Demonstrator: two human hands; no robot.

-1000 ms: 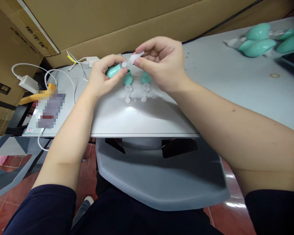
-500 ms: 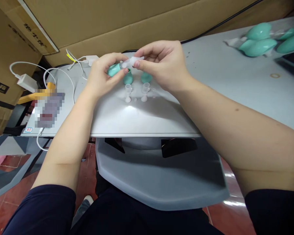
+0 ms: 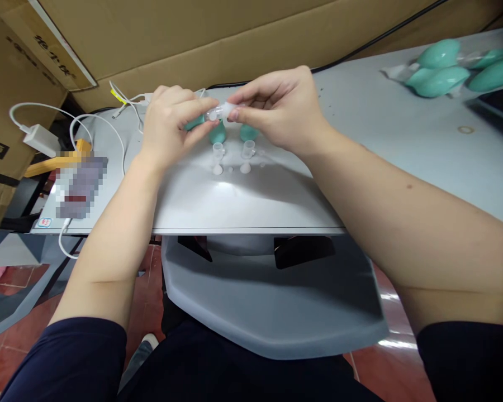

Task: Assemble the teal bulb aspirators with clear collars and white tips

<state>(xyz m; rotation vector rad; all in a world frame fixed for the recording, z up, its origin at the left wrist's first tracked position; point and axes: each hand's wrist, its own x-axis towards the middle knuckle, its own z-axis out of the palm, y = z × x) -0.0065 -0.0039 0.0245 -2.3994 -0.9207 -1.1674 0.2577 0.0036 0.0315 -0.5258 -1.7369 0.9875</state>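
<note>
My left hand is closed around a teal bulb-like part, mostly covered by the fingers. A clear plastic connector sticks out of it to the right, between thumb and index finger. At the connector's far end, my right hand pinches a white translucent plastic piece; the two parts touch. Below the hands, a teal cup-shaped part and a second teal part stand on the table. In front of them are a clear fitting, another clear fitting and several small round whitish pieces.
Larger teal bulbs lie in clear wrapping at the table's far right, near a tan ring. To the left are a blurred-out phone, a yellow object, a white charger and cables. Cardboard walls the back edge.
My left hand has rolled over the teal part, showing more of its back and hiding more of the part. The white piece now sits more in line with the connector.
</note>
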